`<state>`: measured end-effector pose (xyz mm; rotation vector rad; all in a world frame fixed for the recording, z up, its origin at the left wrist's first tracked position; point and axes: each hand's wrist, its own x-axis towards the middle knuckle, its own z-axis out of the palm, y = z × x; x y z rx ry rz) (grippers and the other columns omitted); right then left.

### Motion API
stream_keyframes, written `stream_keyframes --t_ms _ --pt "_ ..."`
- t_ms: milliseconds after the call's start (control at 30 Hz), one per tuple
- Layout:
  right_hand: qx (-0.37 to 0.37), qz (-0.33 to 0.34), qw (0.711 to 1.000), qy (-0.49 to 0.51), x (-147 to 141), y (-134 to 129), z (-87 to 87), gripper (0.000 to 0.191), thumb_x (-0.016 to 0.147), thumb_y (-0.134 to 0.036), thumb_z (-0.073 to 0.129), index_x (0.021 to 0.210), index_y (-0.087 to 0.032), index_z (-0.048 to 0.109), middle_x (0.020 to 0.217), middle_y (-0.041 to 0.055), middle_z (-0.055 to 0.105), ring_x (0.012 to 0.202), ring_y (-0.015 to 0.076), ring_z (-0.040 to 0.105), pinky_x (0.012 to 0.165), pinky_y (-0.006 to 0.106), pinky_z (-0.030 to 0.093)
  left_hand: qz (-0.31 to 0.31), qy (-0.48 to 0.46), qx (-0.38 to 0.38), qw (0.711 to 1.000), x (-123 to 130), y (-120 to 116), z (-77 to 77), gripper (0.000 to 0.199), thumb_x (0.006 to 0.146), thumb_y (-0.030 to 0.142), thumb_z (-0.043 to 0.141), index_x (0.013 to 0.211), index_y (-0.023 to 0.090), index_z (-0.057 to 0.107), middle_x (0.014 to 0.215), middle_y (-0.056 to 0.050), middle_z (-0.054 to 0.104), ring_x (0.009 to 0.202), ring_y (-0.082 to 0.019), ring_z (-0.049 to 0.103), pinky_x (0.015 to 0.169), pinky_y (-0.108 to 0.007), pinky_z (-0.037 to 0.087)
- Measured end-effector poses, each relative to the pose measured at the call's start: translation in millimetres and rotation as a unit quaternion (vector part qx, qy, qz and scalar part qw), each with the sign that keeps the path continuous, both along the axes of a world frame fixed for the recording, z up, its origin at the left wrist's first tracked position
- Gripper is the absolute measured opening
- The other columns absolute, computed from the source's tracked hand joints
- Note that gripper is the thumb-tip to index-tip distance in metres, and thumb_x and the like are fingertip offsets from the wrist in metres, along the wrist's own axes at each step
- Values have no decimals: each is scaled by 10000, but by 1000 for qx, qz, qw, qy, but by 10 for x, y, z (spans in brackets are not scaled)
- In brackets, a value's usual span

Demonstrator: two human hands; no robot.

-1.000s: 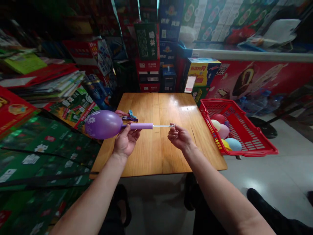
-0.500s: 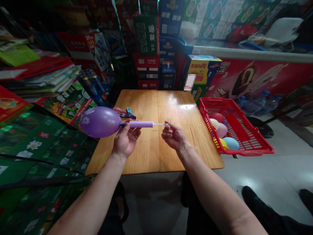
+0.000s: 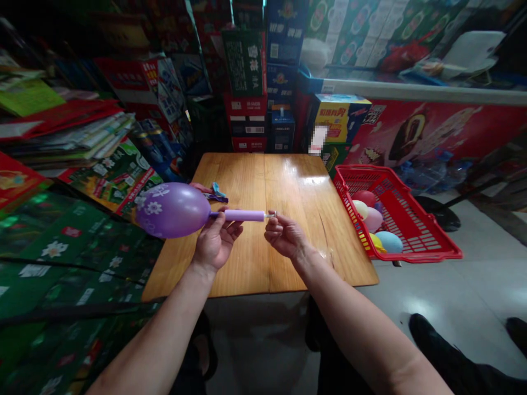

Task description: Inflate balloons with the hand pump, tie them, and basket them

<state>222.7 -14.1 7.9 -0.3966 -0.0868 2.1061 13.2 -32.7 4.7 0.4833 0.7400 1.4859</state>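
Surface: one square-cornered table of varnished light-brown wood (image 3: 267, 269), its near edge toward the person.

Left hand (image 3: 216, 241), bare, above the left half of the surface: fingers gripping the balloon end of the pump, thumb on top.

Right hand (image 3: 286, 235), bare, above the middle: fingers closed on the small end of the white plunger rod (image 3: 269, 215), a short length of which shows.

One lilac plastic hand pump (image 3: 246, 215), cylindrical, held level between the hands.

One inflated purple balloon (image 3: 175, 210), white flower print, its neck on the pump's left end; its body reaches out past the left edge.

Limp balloons, near the left edge, beyond the left hand: one pink (image 3: 199, 187), one light blue (image 3: 218, 190), one dark purple (image 3: 217, 198).

One red plastic basket (image 3: 415, 211), beside the right edge, containing red (image 3: 364, 197), white (image 3: 361, 209), pink (image 3: 374, 219), yellow (image 3: 376, 243) and light blue (image 3: 390, 242) inflated balloons.

Beyond the far edge: stacked red cardboard boxes (image 3: 249, 105), a green carton (image 3: 244, 63) on top; near the far right corner, one yellow-and-blue box (image 3: 334, 118).
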Motion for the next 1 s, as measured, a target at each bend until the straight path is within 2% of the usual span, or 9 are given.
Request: stream_keyframes --t_ms 167,267,333,467,533,600,733,900,1000 --pt "7 24 1000 -17 1 15 18 65 937 -121 555 968 -146 607 610 -49 536 441 46 385 439 145 357 11 -20 -37 999 -53 7 -7 263 846 296 740 1093 214 701 1018 -80 740 910 -222 720 746 -313 561" --pt "12 -16 999 -26 89 59 77 69 946 -122 541 956 -142 607 608 -51 534 432 41 367 428 140 337 54 -20 -31 998 -147 33 21 277 832 311 752 1084 206 701 962 -69 739 888 -228 724 705 -292 551" --pt "9 -31 999 -25 41 40 64 61 944 -120 550 954 -144 605 600 -56 531 428 38 360 425 137 330 73 -20 -26 997 -155 19 13 295 826 317 760 1095 214 696 958 -59 736 883 -228 725 706 -293 550" --pt "14 19 1000 -16 -179 -64 -29 91 899 -114 612 972 -167 605 606 -64 538 442 42 377 452 140 366 37 -34 -55 997 -81 -47 -43 296 833 308 754 1108 223 688 963 -53 731 877 -226 725 727 -311 556" --pt "20 39 999 -25 -182 -66 -32 90 901 -121 609 980 -164 610 623 -51 557 451 45 385 456 143 374 31 -32 -65 997 -86 -51 -42 277 836 299 746 1092 208 691 951 -64 731 869 -230 727 707 -301 552" --pt "26 34 998 -37 -89 -22 5 68 921 -130 581 975 -151 614 625 -40 561 451 47 382 443 140 362 41 -23 -62 997 -134 -28 -15 263 842 301 736 1080 196 693 944 -75 732 878 -241 729 682 -287 544" --pt "21 -21 999 -32 59 57 49 48 939 -137 565 954 -156 607 603 -57 529 434 43 363 425 135 337 71 -13 -37 997 -196 4 23 263 845 316 734 1084 212 696 943 -61 733 883 -236 728 677 -279 542" --pt "-5 36 999 -26 -108 -9 -69 80 952 -136 535 996 -153 599 629 -45 559 439 46 378 450 150 378 21 6 -37 999 -83 -45 -38 282 836 301 749 1103 226 696 1007 -68 733 901 -239 726 705 -303 553" --pt "1 41 998 -39 -70 10 -50 96 953 -128 513 988 -144 601 614 -44 551 432 47 370 441 147 373 20 0 -50 999 -106 -31 -30 270 840 299 741 1092 212 701 972 -69 738 882 -234 728 701 -298 554"
